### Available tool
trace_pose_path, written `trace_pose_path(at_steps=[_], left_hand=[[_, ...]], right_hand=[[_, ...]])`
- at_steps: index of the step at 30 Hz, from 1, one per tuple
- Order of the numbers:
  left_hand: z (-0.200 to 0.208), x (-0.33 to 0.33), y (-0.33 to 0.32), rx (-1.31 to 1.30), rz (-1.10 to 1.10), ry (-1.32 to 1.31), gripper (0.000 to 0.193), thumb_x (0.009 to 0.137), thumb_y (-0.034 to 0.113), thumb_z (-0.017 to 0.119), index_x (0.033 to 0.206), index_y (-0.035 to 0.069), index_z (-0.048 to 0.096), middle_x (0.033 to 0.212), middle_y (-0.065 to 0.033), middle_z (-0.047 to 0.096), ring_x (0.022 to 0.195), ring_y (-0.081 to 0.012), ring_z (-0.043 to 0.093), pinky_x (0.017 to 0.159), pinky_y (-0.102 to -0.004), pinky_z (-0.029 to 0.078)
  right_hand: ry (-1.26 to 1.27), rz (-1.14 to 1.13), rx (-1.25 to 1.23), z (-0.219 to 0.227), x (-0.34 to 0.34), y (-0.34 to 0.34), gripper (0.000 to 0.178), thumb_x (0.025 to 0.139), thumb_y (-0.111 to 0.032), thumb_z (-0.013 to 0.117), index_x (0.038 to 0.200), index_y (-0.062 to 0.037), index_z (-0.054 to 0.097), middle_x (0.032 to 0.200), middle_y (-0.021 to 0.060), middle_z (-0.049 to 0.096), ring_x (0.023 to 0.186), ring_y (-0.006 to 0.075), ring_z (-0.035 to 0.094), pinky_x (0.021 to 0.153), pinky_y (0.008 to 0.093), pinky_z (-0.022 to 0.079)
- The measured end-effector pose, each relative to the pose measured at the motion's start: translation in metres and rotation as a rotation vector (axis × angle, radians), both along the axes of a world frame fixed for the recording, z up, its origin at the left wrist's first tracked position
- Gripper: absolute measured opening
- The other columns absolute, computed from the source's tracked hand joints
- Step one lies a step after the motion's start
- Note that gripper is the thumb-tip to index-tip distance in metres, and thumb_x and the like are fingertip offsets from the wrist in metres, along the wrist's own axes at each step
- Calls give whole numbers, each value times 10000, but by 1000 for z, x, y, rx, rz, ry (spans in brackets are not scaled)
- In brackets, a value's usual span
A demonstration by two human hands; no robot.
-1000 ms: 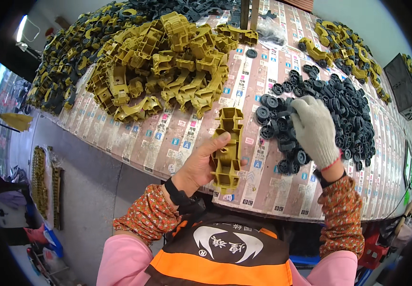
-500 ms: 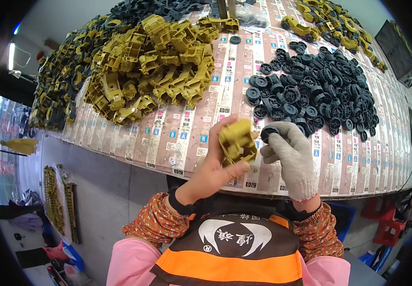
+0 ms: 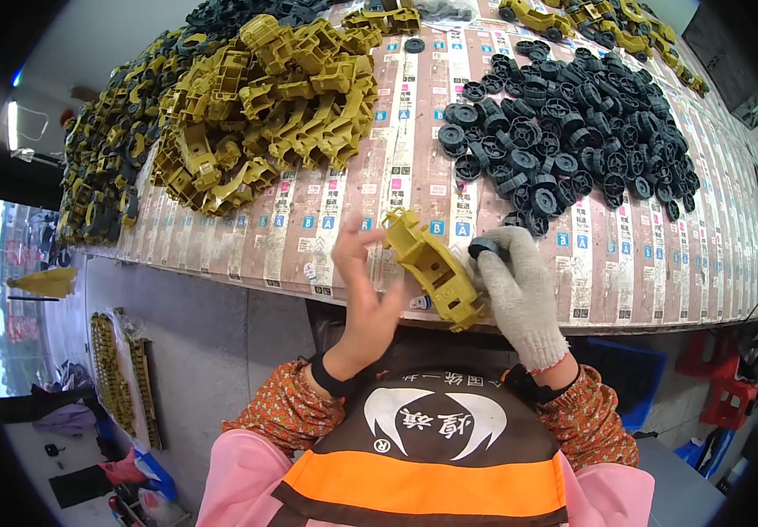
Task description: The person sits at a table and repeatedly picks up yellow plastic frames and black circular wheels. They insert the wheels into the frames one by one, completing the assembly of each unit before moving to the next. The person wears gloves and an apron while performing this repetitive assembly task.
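Observation:
My left hand (image 3: pixel 366 294), bare, has its fingers spread and slightly blurred, with nothing in them. Just to its right is a mustard-yellow plastic toy car body (image 3: pixel 437 270), tilted, hollow side partly showing. The body's right side meets my gloved right hand (image 3: pixel 521 294); whether those fingers also grip it is hidden. Between thumb and fingertips of that white knit glove is a black toy wheel (image 3: pixel 484 249). Beyond the right hand spreads a heap of black toy wheels (image 3: pixel 563 132).
A tall pile of yellow car bodies (image 3: pixel 265 105) lies left on the table (image 3: pixel 396 176). Farther left are heaped cars with wheels (image 3: pixel 102 167); more cars (image 3: pixel 607 22) lie at the far right. One loose wheel (image 3: pixel 414 46) sits alone. Red stools (image 3: pixel 721 386) stand below, right.
My left hand has let go of the car body and moved left, its fingers opening. The body has turned lengthwise toward me. My right hand keeps the wheel, shifted slightly left.

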State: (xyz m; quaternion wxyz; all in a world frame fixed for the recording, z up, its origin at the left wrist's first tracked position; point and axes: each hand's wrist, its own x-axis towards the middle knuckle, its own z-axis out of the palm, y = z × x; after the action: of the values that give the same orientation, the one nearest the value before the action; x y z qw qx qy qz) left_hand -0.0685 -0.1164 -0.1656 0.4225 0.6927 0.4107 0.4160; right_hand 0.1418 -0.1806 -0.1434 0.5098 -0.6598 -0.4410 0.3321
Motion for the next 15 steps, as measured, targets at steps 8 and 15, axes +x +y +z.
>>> trace_pose_path(at_steps=[8, 15], left_hand=[[7, 8, 7, -675, -30, -417, 743, 1023, 160, 739, 1612, 55, 298, 1401, -145, 544, 1293, -214, 565, 1104, -439, 484], [35, 2, 8, -1103, -244, -624, 420, 1062, 331, 699, 1361, 79, 545, 1079, -52, 700, 865, -159, 742, 712, -325, 653]], right_hand=[[-168, 140, 155, 11, -27, -1, 169, 1001, -47, 641, 1164, -6, 654, 967, 175, 683, 862, 316, 708, 786, 402, 558], [199, 92, 60, 31, -23, -7, 210, 1011, -25, 637, 1219, -3, 658, 982, 119, 709, 834, 176, 706, 755, 327, 569]])
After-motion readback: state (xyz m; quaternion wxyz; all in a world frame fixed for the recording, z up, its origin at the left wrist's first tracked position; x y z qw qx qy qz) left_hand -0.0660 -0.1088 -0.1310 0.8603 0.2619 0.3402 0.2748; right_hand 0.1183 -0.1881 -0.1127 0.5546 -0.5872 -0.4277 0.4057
